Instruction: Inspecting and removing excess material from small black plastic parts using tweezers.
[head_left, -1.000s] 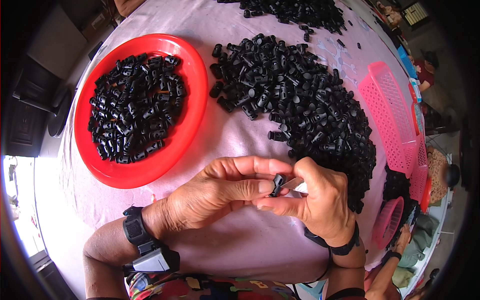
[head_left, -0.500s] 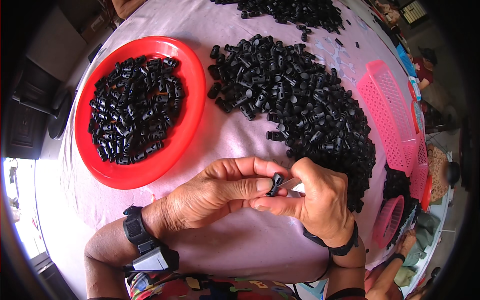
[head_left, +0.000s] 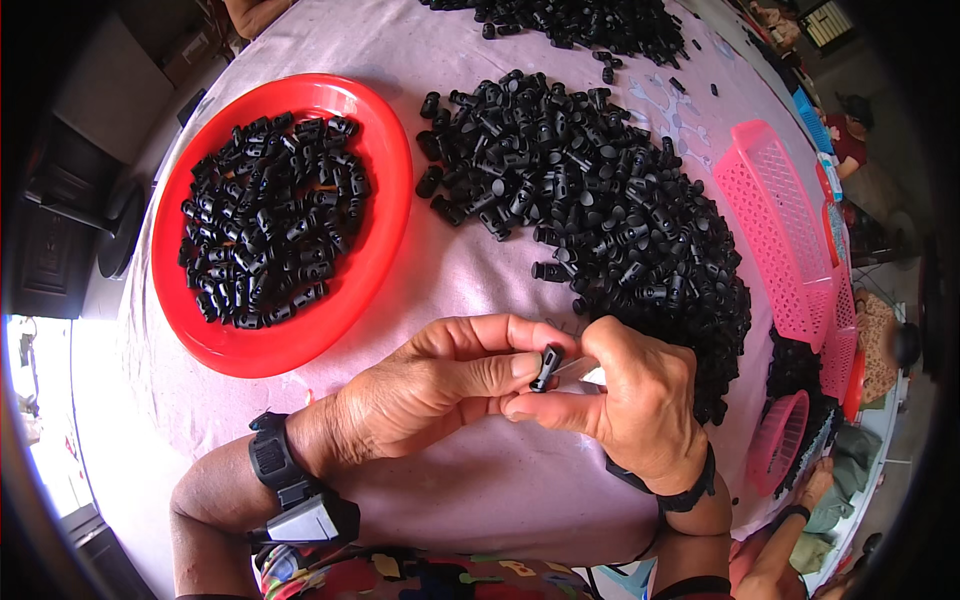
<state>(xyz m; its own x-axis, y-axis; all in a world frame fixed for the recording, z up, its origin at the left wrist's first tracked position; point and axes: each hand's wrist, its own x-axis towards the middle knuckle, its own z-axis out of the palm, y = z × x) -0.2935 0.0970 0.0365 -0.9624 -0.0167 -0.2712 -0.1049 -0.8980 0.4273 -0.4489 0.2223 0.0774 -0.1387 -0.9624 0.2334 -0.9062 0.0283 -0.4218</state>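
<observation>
My left hand (head_left: 440,375) pinches a small black plastic cord lock (head_left: 547,368) between thumb and fingertips, tilted, with a slot showing in its side. Close against it, my right hand (head_left: 645,400) grips a thin, pale, blade-like tool (head_left: 575,370) whose tip reaches to the cord lock. Most of the tool is hidden inside the right fist. Beyond my hands spreads a big heap of black cord locks (head_left: 600,190). To the left, a red round tray (head_left: 385,250) holds many more of them in a loose layer.
The table wears a pink cloth (head_left: 440,520). Pink perforated baskets (head_left: 775,230) stand at the right, with a smaller pink basket (head_left: 780,440) nearer me. A second black heap (head_left: 590,25) lies at the far edge. Another person's arm (head_left: 800,510) is at the lower right.
The cord lock has turned slightly in my left fingers, so its slotted side shows more. Both hands stay in nearly the same place.
</observation>
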